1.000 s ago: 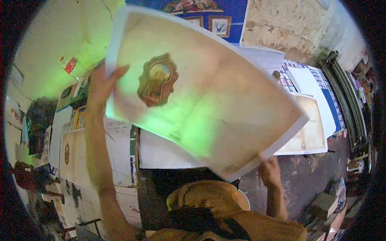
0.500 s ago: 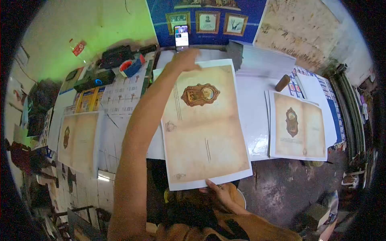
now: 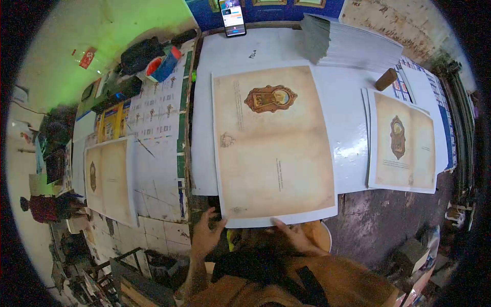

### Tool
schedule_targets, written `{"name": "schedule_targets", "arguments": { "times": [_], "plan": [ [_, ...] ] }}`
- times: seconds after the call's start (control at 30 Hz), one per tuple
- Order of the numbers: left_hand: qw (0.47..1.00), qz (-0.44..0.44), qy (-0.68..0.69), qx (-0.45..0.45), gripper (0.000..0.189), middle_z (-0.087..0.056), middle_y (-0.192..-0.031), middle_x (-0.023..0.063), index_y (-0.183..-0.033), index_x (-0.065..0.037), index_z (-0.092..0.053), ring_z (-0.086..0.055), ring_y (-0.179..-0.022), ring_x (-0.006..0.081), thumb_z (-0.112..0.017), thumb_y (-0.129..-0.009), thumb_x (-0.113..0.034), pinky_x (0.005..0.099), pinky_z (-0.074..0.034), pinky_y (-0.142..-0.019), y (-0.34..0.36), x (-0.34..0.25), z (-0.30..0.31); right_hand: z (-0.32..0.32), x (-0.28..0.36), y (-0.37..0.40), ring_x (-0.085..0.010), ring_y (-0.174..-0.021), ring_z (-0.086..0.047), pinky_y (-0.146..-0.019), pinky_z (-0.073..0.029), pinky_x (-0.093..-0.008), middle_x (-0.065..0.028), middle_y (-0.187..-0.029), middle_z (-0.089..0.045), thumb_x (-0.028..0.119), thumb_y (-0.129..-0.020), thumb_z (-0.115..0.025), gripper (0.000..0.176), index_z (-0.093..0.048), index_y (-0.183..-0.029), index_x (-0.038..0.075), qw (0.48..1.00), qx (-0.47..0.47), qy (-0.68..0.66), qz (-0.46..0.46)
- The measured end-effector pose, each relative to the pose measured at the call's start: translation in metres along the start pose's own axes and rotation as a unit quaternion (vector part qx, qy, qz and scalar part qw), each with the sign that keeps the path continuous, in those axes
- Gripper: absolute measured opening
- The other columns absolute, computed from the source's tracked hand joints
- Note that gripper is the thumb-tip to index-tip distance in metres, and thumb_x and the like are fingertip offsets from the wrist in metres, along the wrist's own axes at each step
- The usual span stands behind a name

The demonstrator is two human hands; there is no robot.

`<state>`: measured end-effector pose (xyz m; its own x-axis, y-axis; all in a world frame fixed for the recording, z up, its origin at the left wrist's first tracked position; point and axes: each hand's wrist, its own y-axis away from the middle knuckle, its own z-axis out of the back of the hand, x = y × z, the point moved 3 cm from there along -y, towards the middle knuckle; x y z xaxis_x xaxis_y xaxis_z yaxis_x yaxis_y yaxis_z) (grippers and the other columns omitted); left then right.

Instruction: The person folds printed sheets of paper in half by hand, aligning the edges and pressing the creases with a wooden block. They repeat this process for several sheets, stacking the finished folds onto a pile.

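A large printed sheet (image 3: 276, 138), parchment-coloured with a white margin and an ornate keyhole-shaped picture near its far end, lies over the white table in front of me. Its near edge overhangs the table's front. At that edge, my right hand (image 3: 296, 238) grips the sheet, thumb on top and the other fingers hidden under the paper. My left hand (image 3: 207, 233) is open beside the near left corner, fingers spread and nothing in them.
Similar prints lie to the right (image 3: 406, 143) and on the left table (image 3: 110, 179). A brown block (image 3: 386, 79), a stack of white paper (image 3: 358, 46) and a propped phone (image 3: 232, 18) are farther back. Tape rolls (image 3: 161, 64) sit at the far left. A person (image 3: 43, 209) shows at the left edge.
My left hand has come back from the sheet's far end to its near left corner. The sheet now lies flatter over the table. The view has tilted downward.
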<state>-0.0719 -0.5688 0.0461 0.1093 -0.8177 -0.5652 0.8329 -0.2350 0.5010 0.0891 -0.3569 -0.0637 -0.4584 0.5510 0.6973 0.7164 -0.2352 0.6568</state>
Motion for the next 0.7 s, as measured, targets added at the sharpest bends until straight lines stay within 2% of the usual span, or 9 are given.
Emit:
{"name": "schedule_targets", "arguments": {
  "times": [0.1,0.17,0.2,0.23,0.27,0.43,0.53,0.63,0.7],
  "plan": [
    [0.995,0.001,0.095,0.008,0.054,-0.064,-0.113,0.0174,-0.131,-0.001,-0.047,-0.062,-0.105,0.0245,-0.065,-0.089,-0.03,0.0371,-0.052,-0.086,0.006,0.026,-0.02,0.044,0.055,0.018,-0.0277,-0.115,-0.051,-0.103,-0.038,-0.0399,-0.0174,-0.122,-0.056,0.03,-0.083,-0.072,0.067,-0.04,-0.13,-0.005,0.96,-0.027,0.28,-0.007],
    [0.988,-0.021,0.147,0.036,0.06,-0.065,-0.112,0.0164,-0.134,-0.001,-0.045,-0.062,-0.106,0.0243,-0.068,-0.087,-0.03,0.0372,-0.052,-0.086,0.006,0.028,-0.025,0.104,0.01,0.007,-0.0247,-0.111,-0.054,-0.096,-0.044,-0.0362,-0.0161,-0.123,-0.056,0.03,-0.084,-0.07,0.062,-0.044,-0.13,-0.003,0.983,-0.17,0.034,0.063],
    [0.985,-0.035,0.157,0.06,0.063,-0.065,-0.112,0.0158,-0.135,-0.001,-0.043,-0.062,-0.106,0.0239,-0.07,-0.085,-0.03,0.0371,-0.052,-0.086,0.006,0.026,-0.024,0.157,-0.016,0.001,-0.0202,-0.102,-0.058,-0.088,-0.048,-0.0321,-0.0132,-0.116,-0.061,0.026,-0.085,-0.069,0.053,-0.051,-0.127,-0.002,0.988,-0.145,-0.023,0.049],
    [0.981,-0.05,0.167,0.083,0.067,-0.065,-0.112,0.0153,-0.136,-0.001,-0.042,-0.061,-0.107,0.0234,-0.072,-0.084,-0.03,0.037,-0.052,-0.086,0.005,0.025,-0.025,0.123,0.06,0.022,-0.0161,-0.094,-0.061,-0.081,-0.051,-0.0293,-0.0099,-0.106,-0.066,0.024,-0.085,-0.069,0.045,-0.057,-0.12,-0.001,0.985,-0.153,0.018,0.072],
    [0.981,-0.074,0.165,0.074,0.069,-0.066,-0.11,0.0155,-0.136,-0.001,-0.041,-0.063,-0.103,0.023,-0.073,-0.082,-0.028,0.0365,-0.052,-0.085,0.005,0.024,-0.026,0.136,0.076,0.025,-0.0199,-0.092,-0.065,-0.074,-0.057,-0.0332,-0.0133,-0.107,-0.065,0.014,-0.079,-0.075,0.054,-0.05,-0.124,-0.003,0.981,-0.144,0.071,0.111],
    [0.99,-0.121,-0.01,0.072,0.069,-0.068,-0.1,0.0179,-0.137,-0.004,-0.04,-0.068,-0.085,0.0242,-0.074,-0.08,-0.02,0.0364,-0.054,-0.075,0.014,-0.007,-0.012,0.082,0.161,0.058,-0.0293,-0.097,-0.065,-0.083,-0.054,-0.0388,-0.0178,-0.11,-0.065,0.011,-0.066,-0.083,0.076,-0.046,-0.131,-0.002,0.833,-0.054,0.526,0.16],
    [0.981,-0.164,-0.102,-0.003,0.066,-0.067,-0.098,0.019,-0.137,-0.007,-0.04,-0.067,-0.071,0.0273,-0.072,-0.08,-0.015,0.0384,-0.054,-0.068,0.021,0.001,-0.013,0.085,0.152,0.057,-0.0338,-0.101,-0.064,-0.088,-0.051,-0.0396,-0.0199,-0.111,-0.064,0.011,-0.064,-0.083,0.077,-0.047,-0.13,-0.002,0.811,-0.115,0.559,0.129],
    [0.993,-0.056,-0.077,0.064,0.059,-0.067,-0.106,0.0177,-0.132,-0.006,-0.046,-0.066,-0.098,0.0306,-0.071,-0.08,-0.018,0.0393,-0.051,-0.086,0.013,-0.003,-0.009,0.091,0.15,0.055,-0.0347,-0.103,-0.062,-0.087,-0.051,-0.0399,-0.0205,-0.112,-0.063,0.013,-0.065,-0.082,0.072,-0.049,-0.128,-0.003,0.779,-0.112,0.599,0.144],
    [0.995,-0.071,-0.052,0.046,0.056,-0.068,-0.1,0.0176,-0.13,-0.006,-0.049,-0.066,-0.095,0.0309,-0.071,-0.08,-0.017,0.0401,-0.051,-0.085,0.015,-0.011,-0.005,0.094,0.151,0.053,-0.0355,-0.102,-0.062,-0.086,-0.051,-0.0403,-0.0206,-0.112,-0.063,0.015,-0.067,-0.081,0.068,-0.051,-0.126,-0.002,0.769,-0.113,0.612,0.149]
  ]
}}
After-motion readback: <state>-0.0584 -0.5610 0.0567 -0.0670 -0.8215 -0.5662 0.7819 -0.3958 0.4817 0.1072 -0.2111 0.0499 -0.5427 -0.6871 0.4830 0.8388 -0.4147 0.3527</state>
